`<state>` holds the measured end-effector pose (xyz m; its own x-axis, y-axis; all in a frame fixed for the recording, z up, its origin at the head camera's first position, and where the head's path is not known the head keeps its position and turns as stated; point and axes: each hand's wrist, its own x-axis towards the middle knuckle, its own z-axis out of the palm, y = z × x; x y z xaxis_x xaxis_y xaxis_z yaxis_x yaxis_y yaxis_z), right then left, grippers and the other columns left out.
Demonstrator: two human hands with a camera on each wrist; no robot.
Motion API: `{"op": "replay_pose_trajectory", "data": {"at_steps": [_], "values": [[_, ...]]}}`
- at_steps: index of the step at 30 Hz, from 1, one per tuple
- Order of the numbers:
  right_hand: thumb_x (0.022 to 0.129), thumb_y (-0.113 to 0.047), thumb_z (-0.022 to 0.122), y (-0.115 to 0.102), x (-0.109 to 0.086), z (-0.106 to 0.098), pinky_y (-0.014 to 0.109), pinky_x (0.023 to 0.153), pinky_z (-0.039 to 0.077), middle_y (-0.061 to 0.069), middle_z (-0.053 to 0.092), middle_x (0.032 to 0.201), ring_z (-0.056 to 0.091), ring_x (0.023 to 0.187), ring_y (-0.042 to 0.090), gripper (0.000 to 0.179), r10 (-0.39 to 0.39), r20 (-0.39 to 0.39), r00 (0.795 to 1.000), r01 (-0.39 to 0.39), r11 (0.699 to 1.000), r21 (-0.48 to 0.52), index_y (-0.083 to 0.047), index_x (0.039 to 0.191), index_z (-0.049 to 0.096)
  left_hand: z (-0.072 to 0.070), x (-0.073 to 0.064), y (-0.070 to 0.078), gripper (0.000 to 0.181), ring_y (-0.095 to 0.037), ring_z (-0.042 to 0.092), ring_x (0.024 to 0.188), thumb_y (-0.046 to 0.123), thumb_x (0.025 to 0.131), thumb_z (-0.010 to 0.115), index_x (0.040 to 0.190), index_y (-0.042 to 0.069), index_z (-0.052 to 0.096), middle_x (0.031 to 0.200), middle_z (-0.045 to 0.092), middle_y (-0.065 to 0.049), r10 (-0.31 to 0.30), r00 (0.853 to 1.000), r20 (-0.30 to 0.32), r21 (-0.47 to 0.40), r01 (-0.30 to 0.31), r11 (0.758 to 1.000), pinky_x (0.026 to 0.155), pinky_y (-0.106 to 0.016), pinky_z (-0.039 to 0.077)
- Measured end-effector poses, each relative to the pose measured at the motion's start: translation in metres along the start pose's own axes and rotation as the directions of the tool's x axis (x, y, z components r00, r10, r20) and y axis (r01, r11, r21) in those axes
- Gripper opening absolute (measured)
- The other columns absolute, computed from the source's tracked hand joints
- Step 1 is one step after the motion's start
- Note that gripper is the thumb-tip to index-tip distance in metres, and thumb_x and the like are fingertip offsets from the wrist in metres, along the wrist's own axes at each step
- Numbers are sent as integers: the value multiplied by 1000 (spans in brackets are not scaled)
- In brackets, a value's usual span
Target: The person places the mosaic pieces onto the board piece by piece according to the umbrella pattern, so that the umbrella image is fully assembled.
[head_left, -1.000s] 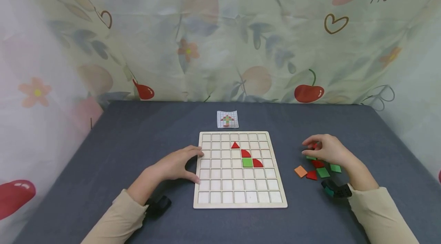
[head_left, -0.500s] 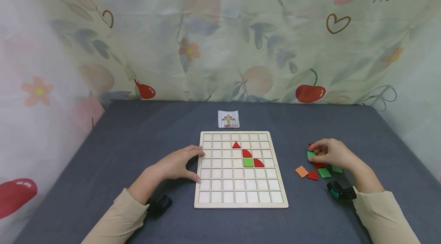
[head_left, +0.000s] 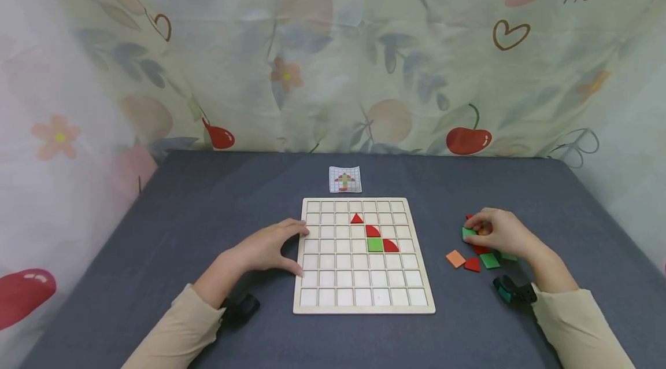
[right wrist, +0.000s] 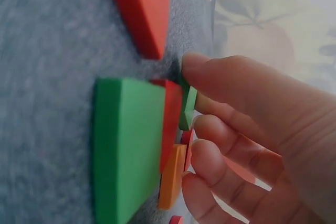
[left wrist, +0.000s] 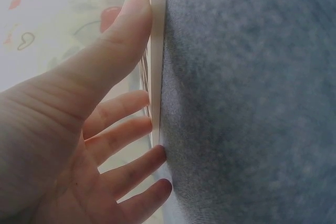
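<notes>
My left hand (head_left: 267,246) rests at the left edge of a white gridded board (head_left: 335,265), thumb and fingers spread along its rim. On the board lie a red triangle tile (head_left: 356,219), a green square tile (head_left: 374,244) and two red quarter-round tiles (head_left: 372,231). To the right of the board, my right hand (head_left: 499,231) pinches another green square tile (head_left: 469,232) between thumb and index finger, low over a loose cluster of tiles. In the right wrist view that green tile (right wrist: 188,107) shows edge-on beside the thumb tip; the other fingers curl loosely below it.
Around the right hand lie an orange square tile (head_left: 455,259), a red tile (head_left: 472,265) and a green tile (head_left: 489,261), with more partly hidden beneath the hand. A small printed pattern card (head_left: 345,179) lies behind the board. A patterned curtain (head_left: 333,68) hangs at the table's far edge.
My right hand has come slightly down and to the right, closing its thumb and index finger on the green square tile. The left hand stays at the board's edge.
</notes>
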<state>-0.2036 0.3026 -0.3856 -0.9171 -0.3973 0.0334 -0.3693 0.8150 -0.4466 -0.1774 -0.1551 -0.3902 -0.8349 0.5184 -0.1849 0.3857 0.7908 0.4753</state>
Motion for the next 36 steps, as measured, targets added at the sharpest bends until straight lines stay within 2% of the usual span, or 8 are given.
{"op": "replay_pose_trajectory", "data": {"at_steps": [7, 17, 26, 36], "values": [[80, -19, 74, -10, 4, 1, 20, 55, 37, -3, 54, 76, 41, 60, 0, 16, -27, -44, 999, 27, 1000, 7, -9, 92, 70, 0, 0, 0, 78, -28, 41, 133, 43, 68, 80, 131, 9, 51, 146, 40, -12, 4, 1000, 2, -1, -4, 1000, 106, -46, 36], [80, -22, 74, -44, 19, 13, 20, 60, 45, 0, 62, 85, 48, 65, -1, 18, -86, -55, 995, 90, 993, 74, -11, 94, 70, -1, 1, 1, 78, -28, 41, 133, 42, 68, 80, 131, 8, 50, 146, 40, -13, 0, 1000, 7, -4, 0, 1000, 106, -46, 36], [79, -19, 74, -73, 35, 27, 20, 62, 46, 0, 61, 88, 50, 67, 0, 21, -141, -19, 990, 142, 981, 134, -9, 98, 69, -2, 0, 3, 77, -29, 40, 133, 41, 68, 80, 131, 8, 50, 146, 40, -13, -4, 1000, 8, 11, 3, 1000, 106, -46, 36], [78, -20, 75, -100, 50, 39, 20, 60, 42, 2, 60, 85, 47, 67, 7, 25, -164, 29, 986, 159, 978, 132, -8, 98, 68, -1, 0, 6, 78, -28, 39, 134, 42, 68, 80, 132, 10, 50, 147, 40, -11, -42, 999, 15, 17, 41, 999, 107, -46, 36]]}}
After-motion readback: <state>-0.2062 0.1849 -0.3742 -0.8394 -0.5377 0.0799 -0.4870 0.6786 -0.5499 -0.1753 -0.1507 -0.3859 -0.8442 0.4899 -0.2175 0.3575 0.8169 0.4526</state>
